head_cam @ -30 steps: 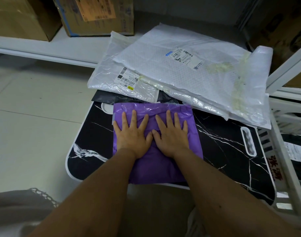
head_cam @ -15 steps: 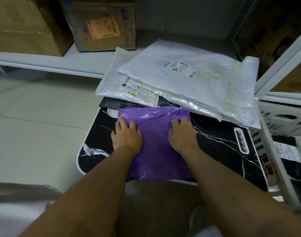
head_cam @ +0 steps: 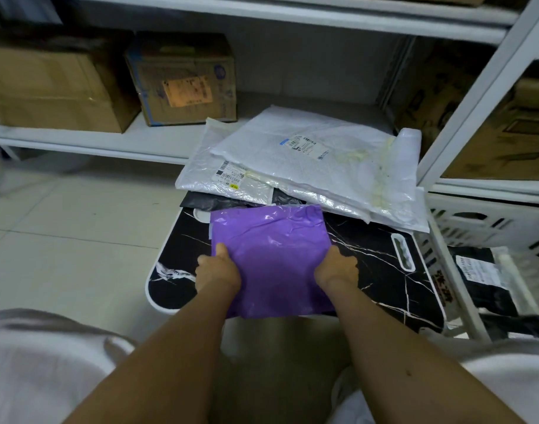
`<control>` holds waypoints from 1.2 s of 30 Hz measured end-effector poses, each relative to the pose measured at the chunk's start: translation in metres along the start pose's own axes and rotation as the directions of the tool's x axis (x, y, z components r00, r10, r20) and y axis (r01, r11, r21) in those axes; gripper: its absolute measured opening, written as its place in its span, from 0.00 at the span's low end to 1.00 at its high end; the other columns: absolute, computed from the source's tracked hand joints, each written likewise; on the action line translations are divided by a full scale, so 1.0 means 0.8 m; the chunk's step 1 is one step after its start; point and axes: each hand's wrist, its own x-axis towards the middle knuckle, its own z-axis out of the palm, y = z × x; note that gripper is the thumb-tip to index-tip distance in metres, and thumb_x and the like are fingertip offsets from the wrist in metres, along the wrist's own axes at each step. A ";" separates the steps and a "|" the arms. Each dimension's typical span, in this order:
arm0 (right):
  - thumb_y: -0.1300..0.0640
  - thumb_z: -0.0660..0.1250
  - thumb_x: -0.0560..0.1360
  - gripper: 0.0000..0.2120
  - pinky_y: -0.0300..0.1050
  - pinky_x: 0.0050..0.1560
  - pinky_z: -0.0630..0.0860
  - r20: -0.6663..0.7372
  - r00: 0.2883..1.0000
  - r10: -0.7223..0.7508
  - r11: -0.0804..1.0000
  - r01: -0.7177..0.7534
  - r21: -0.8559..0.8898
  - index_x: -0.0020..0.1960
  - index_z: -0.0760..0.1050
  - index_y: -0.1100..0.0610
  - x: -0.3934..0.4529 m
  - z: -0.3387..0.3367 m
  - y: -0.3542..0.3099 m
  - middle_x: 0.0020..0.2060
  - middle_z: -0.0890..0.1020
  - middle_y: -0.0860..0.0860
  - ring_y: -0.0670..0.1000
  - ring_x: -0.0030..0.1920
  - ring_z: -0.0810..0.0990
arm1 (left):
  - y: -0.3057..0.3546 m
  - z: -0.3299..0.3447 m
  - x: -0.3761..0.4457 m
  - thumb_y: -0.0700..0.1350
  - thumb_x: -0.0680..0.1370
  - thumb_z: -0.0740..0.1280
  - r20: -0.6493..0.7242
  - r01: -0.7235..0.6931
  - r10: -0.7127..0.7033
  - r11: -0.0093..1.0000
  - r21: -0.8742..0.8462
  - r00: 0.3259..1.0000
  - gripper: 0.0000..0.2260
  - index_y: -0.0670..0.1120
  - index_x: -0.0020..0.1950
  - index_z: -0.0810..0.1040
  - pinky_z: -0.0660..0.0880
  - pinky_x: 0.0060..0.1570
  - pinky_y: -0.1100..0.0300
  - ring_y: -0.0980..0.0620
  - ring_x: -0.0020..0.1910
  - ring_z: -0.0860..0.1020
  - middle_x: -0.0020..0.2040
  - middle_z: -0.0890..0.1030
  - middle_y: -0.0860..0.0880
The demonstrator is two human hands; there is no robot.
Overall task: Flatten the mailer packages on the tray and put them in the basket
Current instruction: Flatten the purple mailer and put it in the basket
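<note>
At the lower centre of the frame, two bare forearms are reaching forward over the near edge of the tray (head_cam: 384, 289), a black marble-patterned board with a white rim. The left hand (head_cam: 217, 272) is gripping the left edge of the purple mailer (head_cam: 274, 258), thumb on top and fingers curled under. The right hand (head_cam: 338, 269) is gripping the right edge in the same manner. A second ago both palms were lying flat and side by side on the mailer, pressing it down; half a second ago they were sliding apart toward its edges. The pressing step therefore appears complete, and the hands are now taking hold for a lift. The purple mailer is lying smooth on the tray at centre frame, its near edge overhanging the tray rim.

Beyond it, toward the upper centre, a black mailer (head_cam: 219, 201) is showing beneath two white mailers (head_cam: 317, 166), which are stacked across the far end of the tray and are not yet flattened. At the right edge of the frame, the white slatted basket (head_cam: 476, 221) is standing just beside the tray, with labelled packages already inside. The judged next step is carrying the purple mailer rightward into that basket. Cardboard boxes (head_cam: 182, 81) are sitting on the shelf at upper left.
</note>
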 end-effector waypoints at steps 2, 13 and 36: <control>0.55 0.56 0.78 0.18 0.52 0.62 0.71 0.030 0.999 -0.034 0.999 0.035 -0.011 0.68 0.69 0.54 -0.010 -0.005 0.000 0.65 0.71 0.61 0.62 0.64 0.73 | 0.000 -0.005 -0.007 0.42 0.80 0.53 -0.005 -0.015 0.015 1.000 0.018 1.000 0.18 0.47 0.71 0.62 0.68 0.62 0.47 0.36 0.63 0.70 0.65 0.65 0.37; 0.60 0.58 0.77 0.16 0.48 0.57 0.74 -0.088 0.980 -0.177 0.981 0.169 -0.090 0.62 0.76 0.59 -0.067 -0.048 -0.016 0.61 0.79 0.57 0.59 0.61 0.78 | 0.018 -0.048 -0.052 0.39 0.79 0.55 -0.112 -0.150 0.169 0.975 0.163 0.979 0.18 0.39 0.67 0.70 0.70 0.61 0.51 0.40 0.62 0.72 0.65 0.68 0.39; 0.60 0.59 0.78 0.16 0.49 0.58 0.74 -0.393 0.916 0.082 0.996 -0.056 0.076 0.64 0.74 0.62 -0.016 -0.271 0.141 0.63 0.77 0.59 0.60 0.63 0.76 | 0.282 -0.064 -0.153 0.40 0.78 0.58 -0.205 -0.587 0.652 0.752 0.300 0.730 0.16 0.40 0.65 0.73 0.71 0.57 0.51 0.41 0.59 0.72 0.64 0.70 0.40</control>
